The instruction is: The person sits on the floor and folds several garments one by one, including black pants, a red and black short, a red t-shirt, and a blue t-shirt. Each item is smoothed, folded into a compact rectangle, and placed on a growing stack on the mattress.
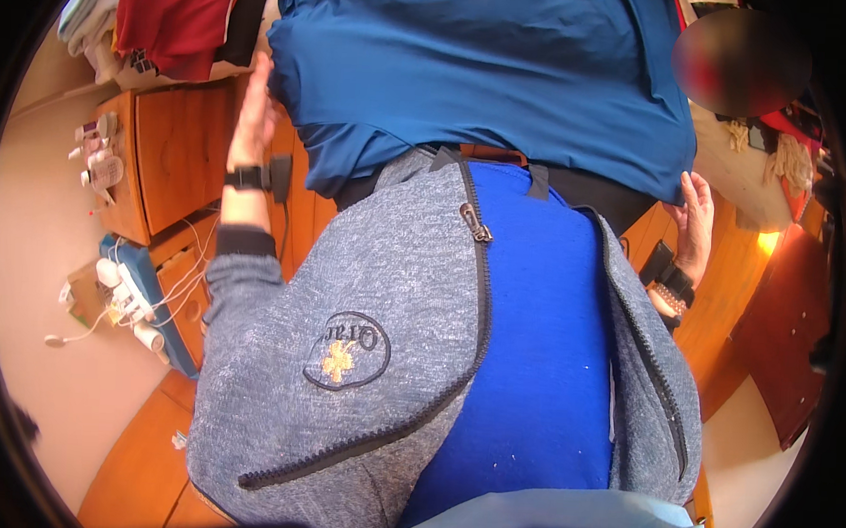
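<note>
A smooth dark-blue garment [488, 69] is spread out in front of me, with soft creases across it and its lower edge towards my body. At its left edge, my left hand [253, 120] is held edge-on, fingers stretched out and holding nothing. My right hand [694, 219] is by the garment's near right corner, its fingers extended and apart. The fingertips are close to the cloth there; whether they touch it is hard to tell. Both wrists carry dark bands.
A wooden cabinet [177, 159] stands left, with small bottles [102, 160] on it. Below are white cables and a power strip [134, 294] on a blue box [174, 333]. Red clothing [174, 22] lies far left. A dark red panel [788, 327] is at the right.
</note>
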Available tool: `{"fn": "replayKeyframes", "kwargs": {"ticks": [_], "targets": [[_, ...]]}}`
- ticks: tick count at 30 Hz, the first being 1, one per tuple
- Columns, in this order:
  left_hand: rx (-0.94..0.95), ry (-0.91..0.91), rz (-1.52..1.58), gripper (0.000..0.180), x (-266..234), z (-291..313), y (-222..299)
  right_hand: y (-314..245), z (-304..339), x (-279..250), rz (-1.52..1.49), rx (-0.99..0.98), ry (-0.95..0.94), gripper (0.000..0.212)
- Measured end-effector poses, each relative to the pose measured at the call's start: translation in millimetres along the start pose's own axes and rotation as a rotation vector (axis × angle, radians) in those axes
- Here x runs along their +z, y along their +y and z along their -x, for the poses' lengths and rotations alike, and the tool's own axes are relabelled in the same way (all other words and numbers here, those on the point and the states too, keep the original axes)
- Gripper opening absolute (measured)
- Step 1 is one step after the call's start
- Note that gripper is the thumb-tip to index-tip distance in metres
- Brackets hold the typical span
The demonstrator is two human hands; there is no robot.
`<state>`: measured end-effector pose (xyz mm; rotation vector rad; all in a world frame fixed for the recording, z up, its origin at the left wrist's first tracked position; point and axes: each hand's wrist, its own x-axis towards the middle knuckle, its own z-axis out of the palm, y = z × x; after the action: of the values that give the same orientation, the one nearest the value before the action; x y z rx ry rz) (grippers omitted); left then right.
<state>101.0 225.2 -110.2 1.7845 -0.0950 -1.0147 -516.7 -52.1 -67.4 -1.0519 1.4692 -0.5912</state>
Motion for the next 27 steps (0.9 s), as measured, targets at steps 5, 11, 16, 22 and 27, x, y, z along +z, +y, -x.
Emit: {"fn": "replayKeyframes", "kwargs": {"ticks": [5, 11, 16, 22, 27], "targets": [[0.029, -0.193, -0.009, 0.050, -0.1, 98.2, -79.3, -5.2, -2.4, 9.3, -0.002, -0.033, -0.024, 0.032], [-0.021, -0.129, 0.272, 0.044, 8.3, 144.1, -98.3, -26.1, -3.9, 19.1, -0.094, -0.116, 0.042, 0.046], [-0.174, -0.037, 0.587, 0.048, 5.4, 155.4, -66.7, -28.7, -2.5, 12.4, -0.348, -0.092, -0.096, 0.036], [0.135, -0.674, 1.020, 0.033, -7.4, 96.1, 18.2, -34.6, -62.3, -8.5, -0.824, -0.114, -0.329, 0.033], [0.223, -0.725, 1.020, 0.025, 22.3, -11.4, 94.9, -83.7, -151.2, 23.1, -1.011, -0.106, -0.255, 0.029]]}}
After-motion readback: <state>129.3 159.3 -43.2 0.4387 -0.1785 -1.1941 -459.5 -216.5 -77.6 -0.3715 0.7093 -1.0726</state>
